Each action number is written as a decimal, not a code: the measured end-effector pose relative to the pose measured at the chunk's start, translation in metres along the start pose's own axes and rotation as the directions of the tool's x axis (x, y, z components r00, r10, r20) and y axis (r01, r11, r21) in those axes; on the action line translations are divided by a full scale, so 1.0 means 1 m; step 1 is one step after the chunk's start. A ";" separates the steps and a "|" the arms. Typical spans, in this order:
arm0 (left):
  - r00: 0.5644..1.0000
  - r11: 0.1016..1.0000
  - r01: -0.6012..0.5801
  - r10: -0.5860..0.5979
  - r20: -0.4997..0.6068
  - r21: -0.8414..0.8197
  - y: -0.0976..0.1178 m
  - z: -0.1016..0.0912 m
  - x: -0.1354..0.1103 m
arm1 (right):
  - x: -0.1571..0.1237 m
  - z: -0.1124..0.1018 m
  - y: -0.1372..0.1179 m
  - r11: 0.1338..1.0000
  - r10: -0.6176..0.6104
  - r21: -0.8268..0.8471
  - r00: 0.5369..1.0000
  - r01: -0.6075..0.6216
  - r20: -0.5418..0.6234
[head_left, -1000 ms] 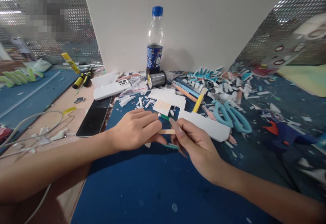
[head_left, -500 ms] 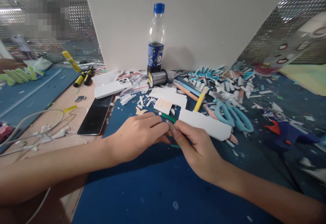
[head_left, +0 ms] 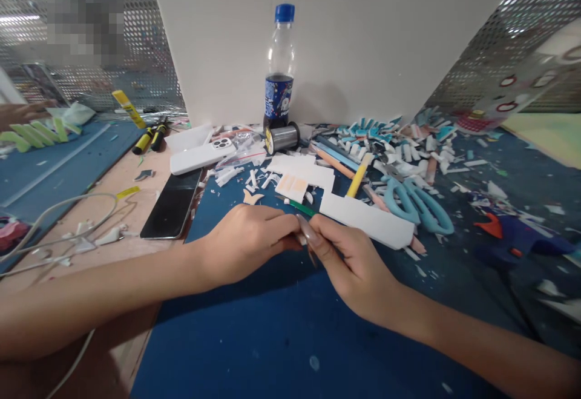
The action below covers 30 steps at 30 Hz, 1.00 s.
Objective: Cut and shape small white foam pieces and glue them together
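My left hand (head_left: 249, 243) and my right hand (head_left: 358, 266) meet at the fingertips above the blue cutting mat (head_left: 254, 338). Both are closed in a pinch. Whatever lies between the fingers is mostly hidden and too small to name. Just behind the fingertips a slim green tool (head_left: 300, 207) with a pointed grey tip shows; the right hand covers its other end. White foam sheet pieces (head_left: 367, 220) lie beyond the right hand, with a yellow stick (head_left: 358, 176) across them. A small cream cutout (head_left: 252, 197) is close behind the left hand.
Behind stand a cola bottle (head_left: 278, 93) and a wire spool (head_left: 284, 138) before a white board (head_left: 363, 36). Light blue scissors (head_left: 426, 205), foam scraps (head_left: 399, 145) and a blue glue gun (head_left: 512, 241) are right. Left are a black phone (head_left: 170, 205), white phone (head_left: 200, 157) and cable (head_left: 59, 205).
The fingers of my left hand have curled in closer to the right fingertips. A thin green line below the hands no longer shows. The view has shifted very slightly.
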<state>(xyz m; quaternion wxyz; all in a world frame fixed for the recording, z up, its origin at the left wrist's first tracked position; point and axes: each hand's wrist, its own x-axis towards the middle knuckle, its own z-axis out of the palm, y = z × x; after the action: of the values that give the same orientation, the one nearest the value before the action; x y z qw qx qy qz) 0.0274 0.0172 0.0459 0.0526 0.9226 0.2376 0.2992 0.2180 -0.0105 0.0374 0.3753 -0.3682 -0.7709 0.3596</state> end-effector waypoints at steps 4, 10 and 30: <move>1.000 0.999 -0.005 0.004 -0.016 -0.036 0.002 -0.002 0.001 | 0.000 0.001 -0.001 0.999 -0.029 0.018 0.999 0.029 0.017; 1.000 0.995 -0.023 0.024 0.003 -0.097 0.005 -0.004 0.002 | -0.001 0.000 -0.004 0.992 -0.126 0.019 0.991 0.125 0.040; 0.949 0.811 0.279 -0.315 0.018 -0.515 -0.003 -0.009 0.004 | 0.004 -0.017 0.001 0.970 -0.090 -0.241 0.955 0.020 -0.281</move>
<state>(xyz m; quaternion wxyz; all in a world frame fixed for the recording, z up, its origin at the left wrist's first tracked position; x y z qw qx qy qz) 0.0241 0.0210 0.0543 0.3332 0.8160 0.2927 0.3709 0.2311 -0.0021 0.0456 0.4477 -0.4372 -0.7547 0.1970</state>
